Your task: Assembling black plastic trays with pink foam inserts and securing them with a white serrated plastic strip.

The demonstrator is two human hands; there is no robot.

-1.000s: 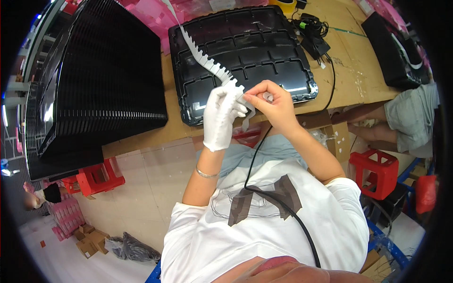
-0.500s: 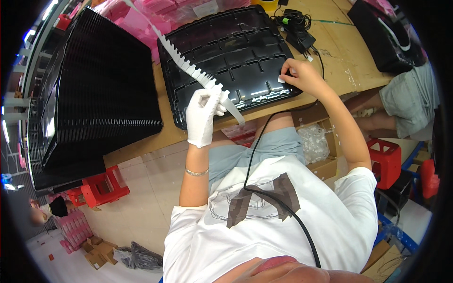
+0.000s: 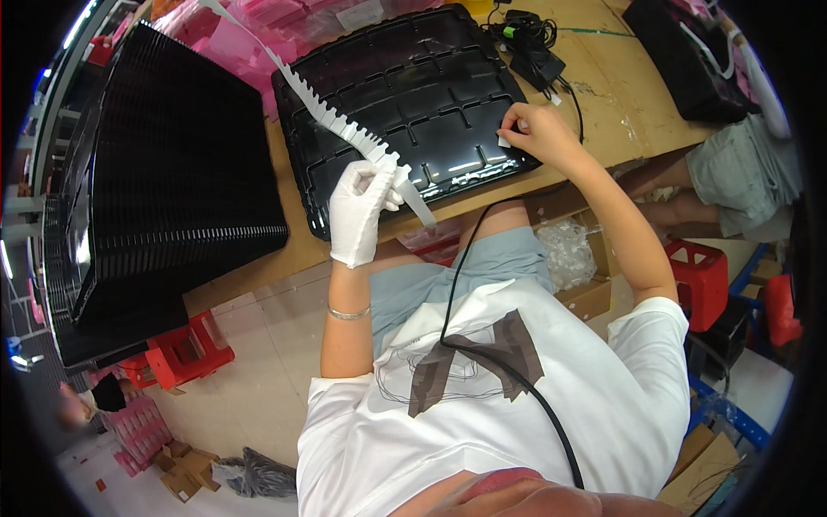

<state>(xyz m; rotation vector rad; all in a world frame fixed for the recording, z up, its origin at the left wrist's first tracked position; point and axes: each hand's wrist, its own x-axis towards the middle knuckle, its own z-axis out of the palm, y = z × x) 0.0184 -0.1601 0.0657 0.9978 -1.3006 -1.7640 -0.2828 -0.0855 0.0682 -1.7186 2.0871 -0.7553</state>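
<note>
Gloved fingers (image 3: 372,177) of the left hand (image 3: 360,214) close around a long white notched paper strip (image 3: 332,116), gripping it near its lower end, just above the front edge of a glossy black moulded plastic tray (image 3: 413,103). From the glove the strip runs up and to the left, slanting over the tray's left part towards the top of the view, while a short plain tail hangs down to the right below the fingers. Bare fingers of the right hand (image 3: 538,133) pinch a small white label (image 3: 503,140) and press it against the tray's right front corner, well apart from the strip. The tray lies on a brown cardboard-covered workbench (image 3: 620,103); its shallow compartments look empty apart from the label at the rim. To the left stands a tall stack of black ribbed trays (image 3: 164,172). A black cable and adapter (image 3: 530,52) lie beyond the tray's far right corner. Red plastic stools (image 3: 185,349) sit on the floor below the bench.
</note>
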